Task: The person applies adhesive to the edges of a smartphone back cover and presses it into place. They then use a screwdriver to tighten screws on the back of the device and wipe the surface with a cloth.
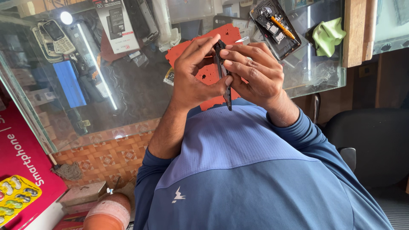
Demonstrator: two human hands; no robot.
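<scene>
Glass countertop (128,98) fills the far side of your view, with a display case under it and a patterned orange floor below. On the far left, under the glass, lie a few old keypad phones (51,38) and a blue slab (70,83), and further along a boxed item with a phone pictured on it (117,25). At the lower left sits a red carton (21,162) with a yellow blister tray (17,194) of small rounded pieces lying on it.

Your left hand (191,76) and right hand (255,72) meet over the middle of the counter, above a red mat (208,51). Between them you hold a thin dark phone frame (223,76) edge-on (it looks like a narrow black strip, running from the fingertips down towards your chest). Left-hand fingers are curled tight on its upper edge, thumb pressing its side; right-hand fingers lie flat and close along the other face, gripping it.

Further right on the glass an opened phone (276,27) lies with its boards showing, an orange-handled screwdriver (282,27) resting in it. Beside that, a crumpled green cloth (328,36), then a wooden post (354,32)
</scene>
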